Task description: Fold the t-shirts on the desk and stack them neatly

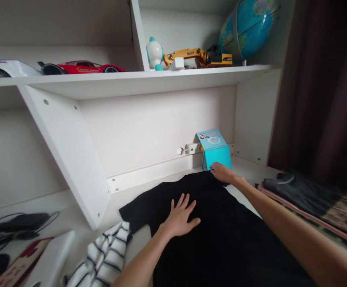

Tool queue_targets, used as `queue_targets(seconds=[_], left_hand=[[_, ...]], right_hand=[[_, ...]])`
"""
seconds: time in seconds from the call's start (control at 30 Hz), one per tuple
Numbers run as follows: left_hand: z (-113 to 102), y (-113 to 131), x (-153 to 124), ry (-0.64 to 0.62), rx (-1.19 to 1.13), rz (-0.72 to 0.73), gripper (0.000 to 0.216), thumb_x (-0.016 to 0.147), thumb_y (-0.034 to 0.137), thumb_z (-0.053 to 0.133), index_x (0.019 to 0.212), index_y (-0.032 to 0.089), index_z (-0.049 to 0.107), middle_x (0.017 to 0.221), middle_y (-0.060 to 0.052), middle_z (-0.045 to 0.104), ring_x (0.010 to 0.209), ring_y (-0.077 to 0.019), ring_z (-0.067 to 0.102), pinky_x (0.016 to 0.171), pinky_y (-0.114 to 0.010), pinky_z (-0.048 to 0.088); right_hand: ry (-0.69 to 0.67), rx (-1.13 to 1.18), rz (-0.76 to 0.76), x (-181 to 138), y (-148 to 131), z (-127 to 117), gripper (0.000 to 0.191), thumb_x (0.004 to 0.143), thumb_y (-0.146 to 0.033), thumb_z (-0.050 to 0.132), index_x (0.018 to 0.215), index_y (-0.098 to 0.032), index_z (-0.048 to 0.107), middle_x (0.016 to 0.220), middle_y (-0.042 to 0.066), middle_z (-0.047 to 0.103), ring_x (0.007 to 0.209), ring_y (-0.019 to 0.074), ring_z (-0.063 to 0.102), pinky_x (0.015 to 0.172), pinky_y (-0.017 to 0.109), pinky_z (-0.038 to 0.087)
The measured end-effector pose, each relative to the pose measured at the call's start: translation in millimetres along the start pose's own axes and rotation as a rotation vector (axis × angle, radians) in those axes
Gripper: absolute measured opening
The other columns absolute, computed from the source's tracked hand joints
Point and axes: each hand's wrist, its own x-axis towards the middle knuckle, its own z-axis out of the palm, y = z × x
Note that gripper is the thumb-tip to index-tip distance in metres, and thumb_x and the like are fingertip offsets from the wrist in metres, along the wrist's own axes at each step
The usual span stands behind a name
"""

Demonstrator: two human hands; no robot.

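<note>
A black T-shirt lies spread flat on the white desk. My left hand rests palm down on its middle with the fingers spread. My right hand reaches to the shirt's far edge near the collar, fingers curled and seeming to pinch the cloth there, just in front of a turquoise desk calendar.
A striped white and dark garment lies at the left of the shirt. Folded dark clothes lie at the right. Cables sit at the far left. The shelf above holds toy cars, a toy excavator and a globe.
</note>
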Motion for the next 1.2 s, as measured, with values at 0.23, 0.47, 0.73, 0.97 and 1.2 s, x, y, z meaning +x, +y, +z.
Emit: queue_targets(seconds=[0.23, 0.47, 0.73, 0.97, 1.2], left_hand=[[5.1, 6.3, -2.0, -0.104, -0.019, 0.085, 0.069, 0.083, 0.065, 0.021, 0.141, 0.03, 0.008, 0.149, -0.005, -0.002, 0.134, -0.0291, -0.008, 0.102, -0.061, 0.002], [9.6, 17.3, -2.0, -0.011, 0.063, 0.168, 0.06, 0.088, 0.052, 0.022, 0.141, 0.025, 0.01, 0.149, -0.006, 0.002, 0.135, -0.0265, -0.006, 0.104, -0.058, 0.0], [17.4, 20.1, -3.1, -0.098, -0.047, 0.174, 0.063, 0.084, 0.063, 0.022, 0.14, 0.035, 0.009, 0.149, -0.003, -0.007, 0.133, -0.0293, -0.01, 0.102, -0.059, 0.001], [11.2, 10.3, 4.2, -0.201, -0.13, 0.141, 0.05, 0.091, 0.052, 0.011, 0.138, 0.037, 0.013, 0.149, 0.002, -0.003, 0.134, -0.022, -0.008, 0.105, -0.055, -0.001], [8.2, -1.2, 3.6, -0.066, -0.051, 0.112, 0.058, 0.086, 0.061, 0.019, 0.139, 0.037, 0.013, 0.149, 0.001, 0.003, 0.135, -0.0241, -0.003, 0.105, -0.053, 0.004]], right_hand=[[-0.33, 0.037, -0.028, -46.2, -18.6, 54.7, 0.061, 0.082, -0.059, 0.035, 0.136, -0.03, 0.03, 0.144, 0.008, 0.025, 0.13, 0.0363, 0.018, 0.098, 0.057, 0.024], [-0.341, 0.05, -0.066, -40.3, -12.9, 44.6, 0.052, 0.082, -0.043, 0.042, 0.128, -0.02, 0.044, 0.137, 0.009, 0.039, 0.128, 0.0277, 0.028, 0.102, 0.043, 0.025], [-0.121, 0.106, 0.419, -35.0, 18.4, 39.5, 0.042, 0.086, -0.041, 0.045, 0.121, -0.016, 0.046, 0.131, 0.012, 0.042, 0.121, 0.0275, 0.037, 0.096, 0.051, 0.03], [-0.157, 0.466, 0.58, -35.2, 71.6, 31.4, 0.026, 0.084, -0.038, 0.053, 0.091, -0.014, 0.058, 0.089, 0.003, 0.062, 0.079, 0.0142, 0.059, 0.072, 0.033, 0.049], [-0.148, 0.939, 0.389, -36.0, 63.1, 27.7, 0.023, 0.074, -0.031, 0.064, 0.09, -0.017, 0.055, 0.08, 0.004, 0.066, 0.072, 0.0145, 0.064, 0.064, 0.026, 0.051]])
